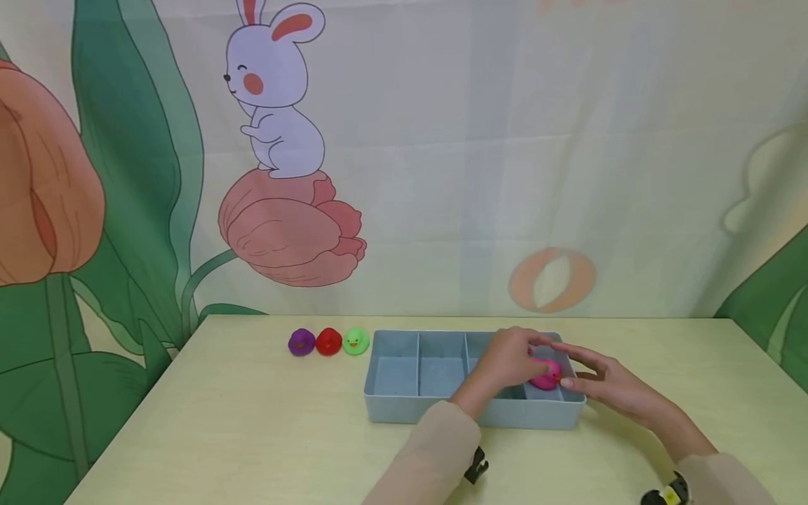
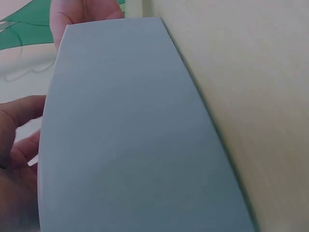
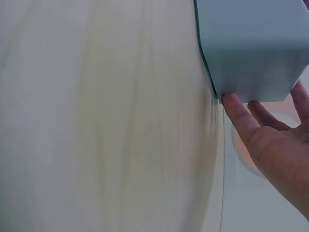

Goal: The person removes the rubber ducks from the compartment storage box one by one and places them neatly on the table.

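Note:
A pink rubber duck [image 1: 546,376] is in the far right compartment of a grey-blue divided box [image 1: 473,412]. Reaching over the box's front wall, my left hand [image 1: 507,360] holds the duck between thumb and fingers; its grip is partly hidden. My right hand [image 1: 612,386] is at the box's right end, fingers spread and fairly straight, thumb close to the duck. In the right wrist view, fingertips [image 3: 231,99] touch the box's end wall [image 3: 256,77]. In the left wrist view, the long front wall [image 2: 130,125] hides the duck and part of both hands.
Left of the box, a purple duck [image 1: 301,342], a red duck [image 1: 329,342] and a green duck [image 1: 356,341] stand in a row on the pale wooden table [image 1: 252,421]. Behind the table hangs a printed cloth [image 1: 410,175] with a rabbit and tulips.

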The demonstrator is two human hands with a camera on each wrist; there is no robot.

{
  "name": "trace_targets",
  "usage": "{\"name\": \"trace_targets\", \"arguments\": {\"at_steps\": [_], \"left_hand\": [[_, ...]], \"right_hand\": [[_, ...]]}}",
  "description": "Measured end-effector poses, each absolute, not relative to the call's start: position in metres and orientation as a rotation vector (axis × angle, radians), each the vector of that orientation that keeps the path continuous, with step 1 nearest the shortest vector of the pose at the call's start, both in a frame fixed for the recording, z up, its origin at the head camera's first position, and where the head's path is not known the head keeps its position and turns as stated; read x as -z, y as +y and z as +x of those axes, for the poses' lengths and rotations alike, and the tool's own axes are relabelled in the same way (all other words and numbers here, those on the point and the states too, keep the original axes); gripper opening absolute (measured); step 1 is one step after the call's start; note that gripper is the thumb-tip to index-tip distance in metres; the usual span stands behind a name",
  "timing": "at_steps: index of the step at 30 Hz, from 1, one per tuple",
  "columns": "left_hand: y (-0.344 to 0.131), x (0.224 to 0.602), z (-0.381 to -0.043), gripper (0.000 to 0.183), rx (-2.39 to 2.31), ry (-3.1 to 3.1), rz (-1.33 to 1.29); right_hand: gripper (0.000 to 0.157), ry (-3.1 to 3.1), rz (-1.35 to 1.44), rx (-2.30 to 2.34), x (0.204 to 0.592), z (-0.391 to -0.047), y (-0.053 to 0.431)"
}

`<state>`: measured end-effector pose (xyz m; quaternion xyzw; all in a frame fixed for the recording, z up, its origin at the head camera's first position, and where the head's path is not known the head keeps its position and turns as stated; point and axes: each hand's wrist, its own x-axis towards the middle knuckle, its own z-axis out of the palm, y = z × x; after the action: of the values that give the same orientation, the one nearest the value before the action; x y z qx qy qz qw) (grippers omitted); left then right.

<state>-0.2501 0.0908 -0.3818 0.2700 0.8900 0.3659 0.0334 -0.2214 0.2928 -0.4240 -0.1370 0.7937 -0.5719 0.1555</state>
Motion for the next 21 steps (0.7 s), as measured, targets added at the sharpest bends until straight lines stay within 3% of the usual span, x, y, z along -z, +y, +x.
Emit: {"name": "trace_targets", "arguments": {"at_steps": [9,14,18,21], "left_hand": [[0.109,0.382,-0.256,0.029,-0.706,2.916,0.706],[0.121,0.387,-0.257,0.009,-0.438,2.996,0.739],[0.128,0.394,-0.256,0.023,-0.324,3.038,0.727],[0.133,0.398,-0.256,0.019,-0.292,3.077,0.698]], "right_hand": [[0.066,2.212,-0.386,1.669,0.424,-0.222,0.293],[0.070,2.223,-0.383,1.663,0.425,-0.222,0.294],[0.071,2.208,-0.381,1.670,0.424,-0.223,0.294],[0.071,2.192,-0.383,1.674,0.423,-0.223,0.294]]}}
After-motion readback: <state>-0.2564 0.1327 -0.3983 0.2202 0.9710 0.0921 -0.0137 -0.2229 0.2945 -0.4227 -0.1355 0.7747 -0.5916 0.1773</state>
